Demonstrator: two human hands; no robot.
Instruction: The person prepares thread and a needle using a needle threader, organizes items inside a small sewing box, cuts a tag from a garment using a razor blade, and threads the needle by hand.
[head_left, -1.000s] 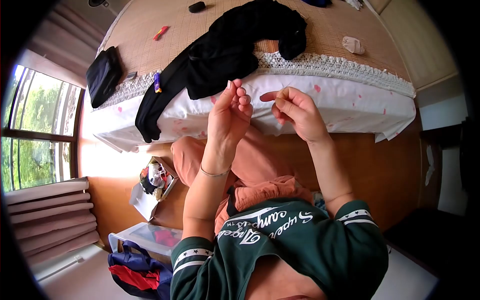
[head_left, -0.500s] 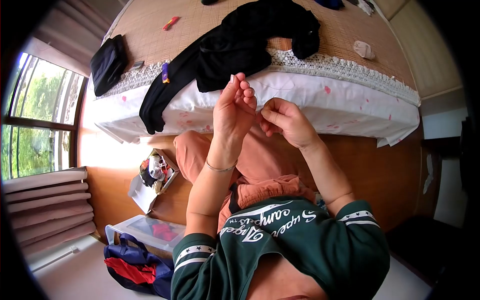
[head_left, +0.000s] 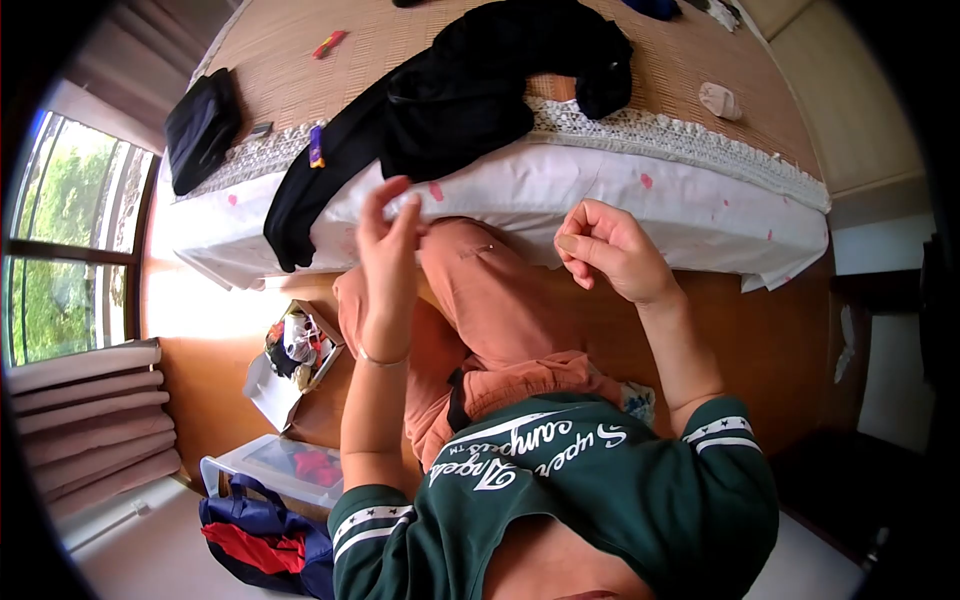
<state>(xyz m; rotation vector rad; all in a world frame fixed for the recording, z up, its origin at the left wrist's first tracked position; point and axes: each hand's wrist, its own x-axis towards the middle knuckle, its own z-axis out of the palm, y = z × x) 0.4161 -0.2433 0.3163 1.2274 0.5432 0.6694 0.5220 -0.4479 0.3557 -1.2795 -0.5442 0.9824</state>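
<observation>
My left hand point(head_left: 388, 245) is raised above my left knee, its fingers apart and slightly blurred, and I see nothing in it. To the right, my right hand point(head_left: 615, 252) is held up with thumb and index finger pressed together. Whatever that pinch holds is too small to make out; a faint thin line shows just above the fingers. Beyond both hands, black trousers point(head_left: 455, 120) lie across the bed and hang over its near edge. A small purple packet point(head_left: 317, 147) rests beside the trouser leg.
The bed point(head_left: 700, 195) has a woven mat and a white lace-edged cover. On it are a folded black item point(head_left: 203, 130), a red object point(head_left: 328, 44) and a pale crumpled cloth point(head_left: 720, 101). An open box point(head_left: 270, 393), a clear plastic bin point(head_left: 260, 462) and a blue bag point(head_left: 265, 540) stand at left.
My hands were close together and have moved apart. The left went left and lower, its fingers spreading; the right shifted right, still pinched.
</observation>
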